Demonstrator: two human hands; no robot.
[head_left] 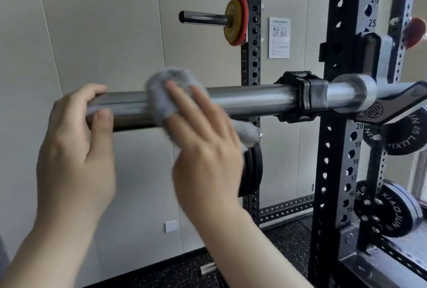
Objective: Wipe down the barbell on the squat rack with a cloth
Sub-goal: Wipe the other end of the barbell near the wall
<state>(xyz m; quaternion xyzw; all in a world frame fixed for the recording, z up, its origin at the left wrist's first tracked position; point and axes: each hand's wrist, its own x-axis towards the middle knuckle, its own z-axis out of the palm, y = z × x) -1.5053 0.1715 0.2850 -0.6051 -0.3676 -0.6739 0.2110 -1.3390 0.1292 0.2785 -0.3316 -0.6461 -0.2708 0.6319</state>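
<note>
Black perforated squat rack upright (332,149), numbered holes along its face. A J-hook (392,107) on it carries the steel barbell (249,100), which lies horizontal with a black collar (300,97) clamped on the sleeve. Black plates (388,209) hang on rack pegs. Speckled black floor (286,246) below.

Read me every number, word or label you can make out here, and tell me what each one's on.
"27", "26", "25": top of the near black perforated rack upright.
"20" down to "15": same upright, lower.
"27", "25", "23": far black upright; others blurred.
Raised lettering on black weight plates: upside down, not reliably readable.
White wall notice: too small.
Yellow plate: blurred.
</note>
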